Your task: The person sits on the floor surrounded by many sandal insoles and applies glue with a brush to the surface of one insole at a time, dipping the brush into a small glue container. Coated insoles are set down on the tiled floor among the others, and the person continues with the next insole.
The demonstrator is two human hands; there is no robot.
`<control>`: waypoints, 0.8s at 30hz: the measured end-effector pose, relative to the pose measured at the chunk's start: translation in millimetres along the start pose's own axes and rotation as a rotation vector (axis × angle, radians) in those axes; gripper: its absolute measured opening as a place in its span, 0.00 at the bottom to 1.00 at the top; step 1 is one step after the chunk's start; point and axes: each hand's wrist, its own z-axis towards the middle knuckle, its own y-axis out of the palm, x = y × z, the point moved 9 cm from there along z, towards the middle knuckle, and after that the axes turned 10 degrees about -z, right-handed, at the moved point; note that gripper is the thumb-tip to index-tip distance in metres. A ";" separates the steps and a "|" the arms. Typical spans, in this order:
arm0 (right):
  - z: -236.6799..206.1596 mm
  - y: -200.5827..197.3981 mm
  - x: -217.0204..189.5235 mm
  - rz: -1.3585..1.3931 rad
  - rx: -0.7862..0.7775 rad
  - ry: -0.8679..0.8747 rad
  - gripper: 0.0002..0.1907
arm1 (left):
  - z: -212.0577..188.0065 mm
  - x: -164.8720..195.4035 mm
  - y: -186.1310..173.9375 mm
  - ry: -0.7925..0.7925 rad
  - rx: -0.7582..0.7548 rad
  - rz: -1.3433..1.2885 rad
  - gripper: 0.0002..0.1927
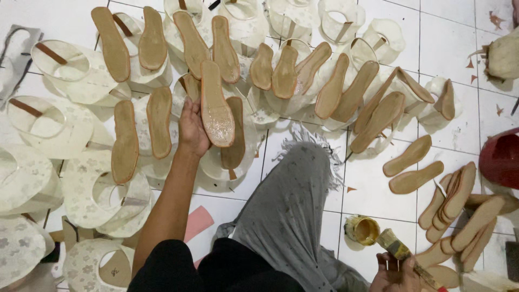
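My left hand (193,130) is stretched forward and grips a tan shoe insole (216,105) by its edge; the insole's surface glistens with wet glue. It hovers over several other tan insoles (125,141) laid across pale lace shoe uppers (70,127) on the white tiled floor. At the bottom right, my right hand (397,273) holds a glue-caked brush (397,249) with its bristles pointing up-left. A small open tin of yellowish glue (363,229) sits just left of the brush.
A pile of dry insoles (457,208) lies at the right, with two single ones (408,167) beside it. A red container (500,157) stands at the right edge. My grey-trousered leg (289,211) extends down the middle. Pink card (197,221) lies near my left arm.
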 end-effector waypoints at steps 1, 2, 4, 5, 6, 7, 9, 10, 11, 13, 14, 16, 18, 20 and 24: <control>4.3 -0.7 6.9 -0.010 0.001 -0.010 0.20 | 10.0 1.6 -3.1 0.023 -0.002 0.036 0.33; 9.7 -2.4 12.4 -0.021 0.003 -0.020 0.20 | 20.9 2.9 -6.0 0.045 -0.003 0.070 0.32; 17.0 -11.8 27.5 -0.061 0.053 0.038 0.20 | 37.2 11.9 -16.1 0.095 -0.001 0.081 0.30; 19.9 -16.1 34.2 -0.086 0.075 0.073 0.20 | 46.5 21.5 -22.1 0.125 0.000 0.060 0.29; 22.1 -17.1 36.9 -0.079 0.070 0.063 0.21 | 52.6 33.2 -30.3 0.156 0.006 0.043 0.28; 26.5 -17.5 37.7 -0.073 0.063 0.052 0.21 | 56.7 48.7 -39.2 0.195 0.001 0.033 0.28; 36.2 -14.0 41.3 -0.120 -0.014 0.128 0.24 | 66.7 92.2 -57.3 0.280 -0.019 0.021 0.27; 40.9 -10.4 43.0 -0.159 -0.069 0.187 0.24 | 71.8 115.6 -69.4 0.313 0.002 0.000 0.25; 43.9 -7.4 46.3 -0.186 -0.106 0.242 0.24 | 75.0 139.9 -83.2 0.345 0.023 -0.020 0.23; 48.2 -5.1 48.4 -0.175 -0.086 0.278 0.25 | 79.4 186.0 -105.7 0.328 -0.003 -0.014 0.21; 49.2 -3.0 50.5 -0.166 -0.074 0.292 0.25 | 82.9 210.3 -124.2 0.356 0.081 -0.029 0.22; 51.3 3.5 53.6 -0.162 -0.068 0.315 0.25 | 82.4 259.9 -150.2 0.447 0.152 0.007 0.23; 53.6 10.9 55.8 -0.165 -0.072 0.334 0.25 | 74.6 309.5 -165.4 0.592 0.279 0.234 0.23; 57.7 18.1 56.2 -0.167 -0.087 0.349 0.26 | 53.7 343.8 -171.0 0.740 0.564 0.586 0.28; 68.7 30.9 56.7 -0.142 -0.118 0.367 0.27 | 12.5 296.0 -104.5 0.993 0.596 1.367 0.34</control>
